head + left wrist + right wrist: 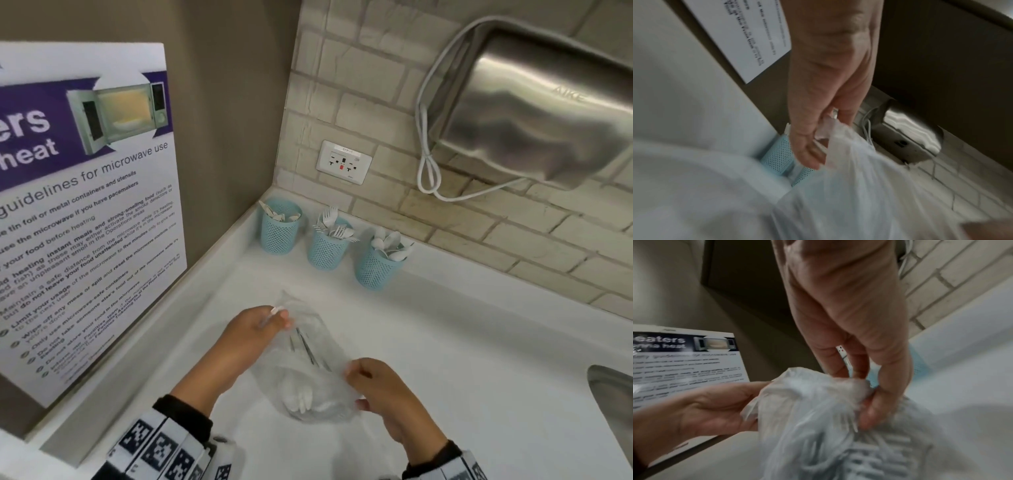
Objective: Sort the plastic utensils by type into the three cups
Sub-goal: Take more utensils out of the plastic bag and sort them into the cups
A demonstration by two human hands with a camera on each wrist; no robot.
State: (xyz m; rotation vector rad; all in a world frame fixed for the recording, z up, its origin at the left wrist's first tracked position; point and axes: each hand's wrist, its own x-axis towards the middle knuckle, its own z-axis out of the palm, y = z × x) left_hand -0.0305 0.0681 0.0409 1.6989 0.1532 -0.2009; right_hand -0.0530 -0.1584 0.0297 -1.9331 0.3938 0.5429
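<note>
- Your left hand (pixel 255 330) pinches the top edge of a clear plastic bag (pixel 308 363) at about 10 o'clock of the bag; your right hand (pixel 383 387) pinches its other edge at about 4 o'clock.
- The bag rests on the white bench (pixel 462 359) between your hands, with white plastic utensils (pixel 301 397) bunched in its lower end; how many there are cannot be told through the plastic.
- Three blue mesh cups stand in a row at 12 o'clock from the bag, along the back of the bench, well apart from your hands.
- The left cup (pixel 279 228) holds white utensils too small to tell by type, the middle cup (pixel 327 246) holds forks, and the right cup (pixel 378 265) holds spoons.
- One microwave poster (pixel 82 192) leans on the wall at 9 o'clock, close beside your left forearm.
- One wall socket (pixel 343 161) sits in the tiles above the cups.
- One steel hand dryer (pixel 537 113) hangs at 2 o'clock, its white cable (pixel 428 171) looped below it.
- A steel sink edge (pixel 613 390) shows at 3 o'clock.
</note>
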